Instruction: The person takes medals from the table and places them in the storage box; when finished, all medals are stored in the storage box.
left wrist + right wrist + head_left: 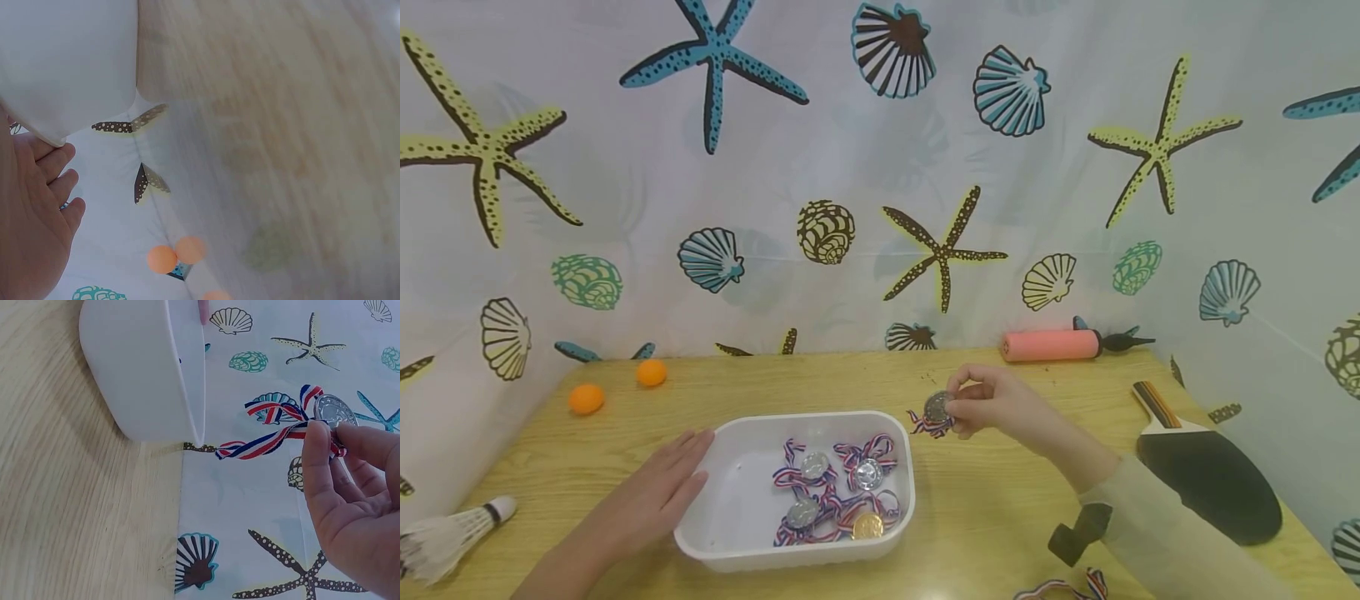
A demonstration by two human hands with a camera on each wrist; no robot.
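My right hand pinches a silver medal between thumb and fingers, above the table to the right of a white plastic bin. The medal's red, white and blue ribbon dangles from the grip in the right wrist view. Inside the bin, toward its right side, lie several medals with striped ribbons: a gold medal near the front and silver ones, such as a silver medal behind it. With fingers extended, my left hand rests against the bin's left rim, also seen touching it in the left wrist view.
Two orange balls and a shuttlecock lie left. At the back right is a pink hand pump; a black table tennis paddle lies at right. Another striped ribbon shows at the bottom edge. Patterned cloth hangs behind.
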